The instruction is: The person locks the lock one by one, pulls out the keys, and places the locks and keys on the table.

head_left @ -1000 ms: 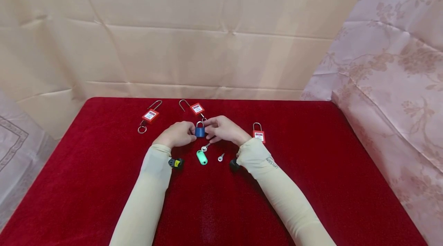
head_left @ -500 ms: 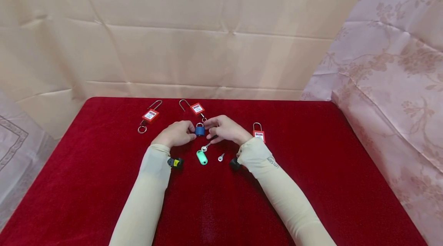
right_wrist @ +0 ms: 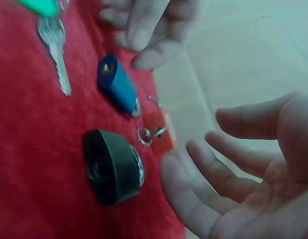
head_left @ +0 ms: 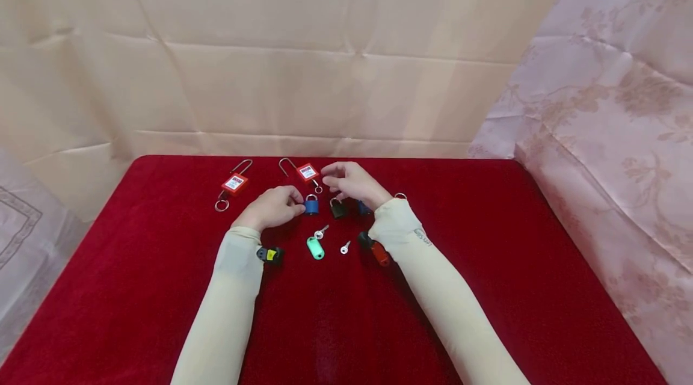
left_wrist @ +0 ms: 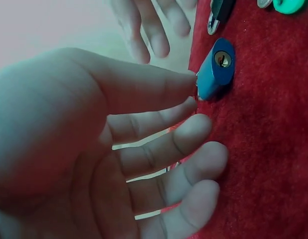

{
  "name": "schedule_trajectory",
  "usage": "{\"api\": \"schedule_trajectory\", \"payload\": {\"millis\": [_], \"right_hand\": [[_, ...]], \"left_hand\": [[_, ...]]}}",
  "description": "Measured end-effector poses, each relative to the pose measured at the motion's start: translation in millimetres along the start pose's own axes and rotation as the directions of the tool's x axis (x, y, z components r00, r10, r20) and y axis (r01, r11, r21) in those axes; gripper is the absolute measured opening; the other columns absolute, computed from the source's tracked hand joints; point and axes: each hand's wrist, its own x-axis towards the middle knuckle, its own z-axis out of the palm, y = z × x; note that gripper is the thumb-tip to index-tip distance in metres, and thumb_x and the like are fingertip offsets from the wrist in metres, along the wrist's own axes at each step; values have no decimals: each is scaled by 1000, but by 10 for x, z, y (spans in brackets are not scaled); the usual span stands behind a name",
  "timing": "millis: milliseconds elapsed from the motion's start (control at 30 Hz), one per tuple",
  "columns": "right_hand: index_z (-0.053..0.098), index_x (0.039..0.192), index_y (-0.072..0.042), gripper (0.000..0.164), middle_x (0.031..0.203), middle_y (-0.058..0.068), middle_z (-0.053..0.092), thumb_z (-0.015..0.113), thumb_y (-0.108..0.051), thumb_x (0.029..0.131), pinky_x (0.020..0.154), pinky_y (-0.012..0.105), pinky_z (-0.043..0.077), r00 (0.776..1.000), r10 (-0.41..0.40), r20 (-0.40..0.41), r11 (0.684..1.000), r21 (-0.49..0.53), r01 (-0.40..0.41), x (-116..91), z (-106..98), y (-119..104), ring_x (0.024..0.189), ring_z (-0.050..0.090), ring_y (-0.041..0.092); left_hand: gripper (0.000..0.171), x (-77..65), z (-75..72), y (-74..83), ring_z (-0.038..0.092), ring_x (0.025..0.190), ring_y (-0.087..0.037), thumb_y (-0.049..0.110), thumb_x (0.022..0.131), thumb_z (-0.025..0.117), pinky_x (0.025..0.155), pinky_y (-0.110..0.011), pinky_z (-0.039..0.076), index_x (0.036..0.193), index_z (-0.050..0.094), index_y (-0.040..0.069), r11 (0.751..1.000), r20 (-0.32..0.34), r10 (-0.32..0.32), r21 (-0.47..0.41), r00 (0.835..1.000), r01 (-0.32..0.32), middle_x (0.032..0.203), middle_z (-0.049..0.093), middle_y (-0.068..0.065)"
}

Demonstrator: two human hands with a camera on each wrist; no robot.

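A small blue padlock (head_left: 311, 207) stands at the middle of the red table, its keyhole (left_wrist: 223, 59) facing the person. My left hand (head_left: 273, 209) is just left of it, fingers loosely spread. The thumb (left_wrist: 178, 88) is at the padlock's edge; whether it touches I cannot tell. My right hand (head_left: 354, 183) hovers behind a black padlock (head_left: 338, 209), relaxed and holding nothing. A second blue padlock (head_left: 364, 209) is partly hidden under the right hand. A red padlock (head_left: 307, 172) with a long shackle and key ring lies behind the first blue one.
Another red padlock (head_left: 235, 183) lies at the left back. In front are a key (head_left: 322, 232) with a green tag (head_left: 314, 248) and a loose key (head_left: 345, 248). A red tag-like piece (head_left: 381, 254) shows by the right sleeve, which hides most of another padlock.
My right hand has drawn back from the blue padlock, up and away, uncovering the black padlock and second blue one. The first padlock's shackle looks shorter than one second ago. The left hand barely moved.
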Motion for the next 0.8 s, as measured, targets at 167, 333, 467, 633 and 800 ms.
{"api": "schedule_trajectory", "payload": {"millis": [167, 333, 467, 633, 800], "right_hand": [[56, 139, 1, 44, 124, 16, 65, 65, -14, 99, 74, 33, 57, 999, 8, -45, 998, -57, -11, 273, 90, 15, 99, 64, 27], [54, 139, 5, 51, 121, 18, 67, 69, -20, 97, 77, 27, 53, 995, 22, -93, 989, -145, -35, 468, 205, 18, 98, 63, 20], [56, 137, 5, 55, 118, 17, 68, 72, -26, 94, 85, 30, 53, 991, 19, -132, 964, -259, -53, 525, 252, -20, 101, 64, 23], [58, 135, 3, 55, 115, 15, 68, 74, -29, 93, 84, 32, 53, 990, 48, -132, 943, -321, -89, 528, 274, -63, 98, 64, 23], [66, 126, 0, 45, 104, 10, 70, 74, -29, 93, 74, 27, 51, 993, 37, -112, 929, -361, -75, 522, 292, -72, 86, 62, 17]], "left_hand": [[22, 0, 5, -18, 60, 85, -23, 20, 98, 66, 81, -41, 49, 114, 66, 4, 1000, -18, -4, -27, 1000, 3, 95, 67, -9], [22, 0, -2, -30, 60, 87, -23, 20, 98, 65, 83, -42, 49, 113, 67, 3, 999, -7, 14, -39, 1000, -14, 96, 68, -9], [23, 2, -11, -48, 60, 87, -23, 21, 98, 65, 83, -41, 50, 113, 67, 4, 999, -6, 7, -43, 1000, -7, 96, 68, -9], [23, -3, -28, -53, 60, 87, -23, 21, 98, 65, 82, -41, 50, 113, 66, 3, 999, -1, 6, -46, 1000, -6, 96, 68, -9], [24, -34, -45, -54, 59, 87, -23, 21, 99, 64, 82, -41, 49, 115, 66, 3, 999, 3, -12, -50, 1000, 13, 97, 67, -9]]}}
